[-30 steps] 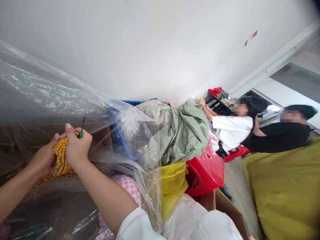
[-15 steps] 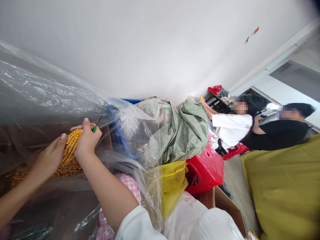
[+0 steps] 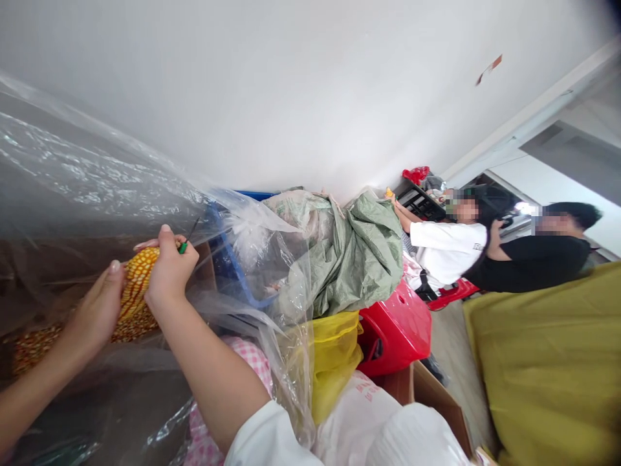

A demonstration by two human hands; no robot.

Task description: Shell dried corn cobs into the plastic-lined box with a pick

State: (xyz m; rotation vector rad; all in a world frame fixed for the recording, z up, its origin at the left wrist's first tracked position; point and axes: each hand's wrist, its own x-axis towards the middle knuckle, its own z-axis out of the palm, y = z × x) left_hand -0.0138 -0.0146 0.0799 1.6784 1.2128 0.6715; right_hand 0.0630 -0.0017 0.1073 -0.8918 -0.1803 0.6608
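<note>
A yellow corn cob (image 3: 136,279) sits between both of my hands, over a cardboard box (image 3: 204,268) lined with clear plastic sheet (image 3: 87,175). My left hand (image 3: 94,310) cups the cob from the left. My right hand (image 3: 169,268) grips the cob's right side and also holds a small green-handled tool (image 3: 185,243), whose dark metal tip points up and right. Loose corn kernels (image 3: 33,343) lie in the box below my hands.
A blue crate (image 3: 233,272), a grey-green sack (image 3: 359,252), a yellow bag (image 3: 334,356), a red stool (image 3: 400,323) and a large yellow-green bag (image 3: 548,362) crowd the floor to the right. Two other people (image 3: 451,252) sit near the far wall.
My hands and the cob have risen and shifted right since the earliest frame. The cob has turned more upright, and more loose kernels show at the lower left.
</note>
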